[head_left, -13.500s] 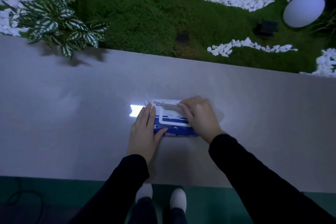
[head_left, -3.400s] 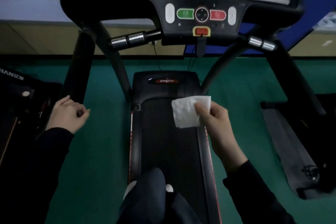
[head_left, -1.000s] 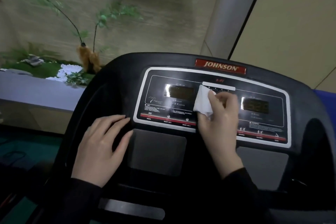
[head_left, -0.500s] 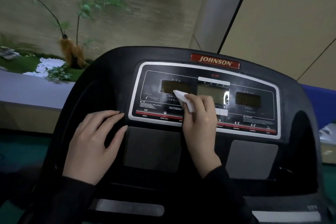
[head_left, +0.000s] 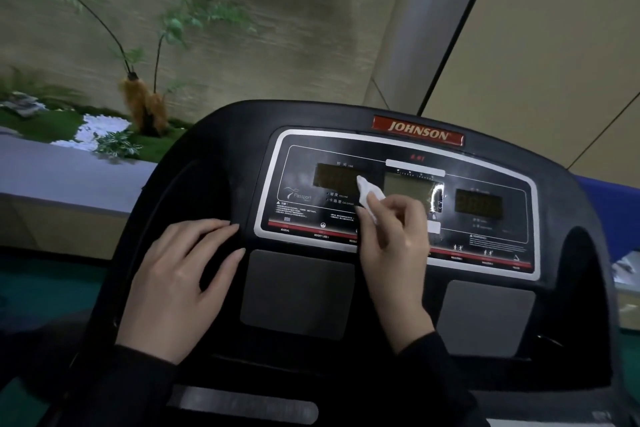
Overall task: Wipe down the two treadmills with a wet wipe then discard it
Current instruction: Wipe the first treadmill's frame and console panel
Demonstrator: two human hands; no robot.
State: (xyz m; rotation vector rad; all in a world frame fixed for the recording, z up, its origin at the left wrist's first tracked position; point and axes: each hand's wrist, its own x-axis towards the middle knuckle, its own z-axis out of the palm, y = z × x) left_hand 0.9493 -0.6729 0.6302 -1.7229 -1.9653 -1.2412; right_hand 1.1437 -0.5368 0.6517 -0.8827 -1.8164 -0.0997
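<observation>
The wet wipe (head_left: pixel 369 196) is a small white wad pressed against the display panel (head_left: pixel 485 177) of the treadmill console (head_left: pixel 207 156). It sits between the left readout (head_left: pixel 334 178) and the centre screen (head_left: pixel 407 191), at about 10 o'clock from the knuckles of the right hand (head_left: pixel 394 236). That hand's grip is closed on it: the fingers are curled and pinch the bunched lower part, while a loose corner sticks out beyond the fingertips towards 11 o'clock. How the thumb sits under the wipe is hidden.

The left hand (head_left: pixel 183 274) lies at 8 o'clock from the panel. It is flat on the black console surround with its fingers straight and slightly spread, and it holds nothing.

The wipe looks very light, limp and damp, with no stiffness of its own. It will probably fold, bunch or roll up under a sideways stroke unless finger pads back it. The best hold is likely the gathered middle, as here, so that a flat pad of cloth lies under the fingertips and not a trailing corner. Because it is wet, it should cling to and drag on the glossy panel more than slide, so light, even pressure suits it. The panel is hard and smooth, and its printed legends and readout windows call for gentle rubbing, not scrubbing.
</observation>
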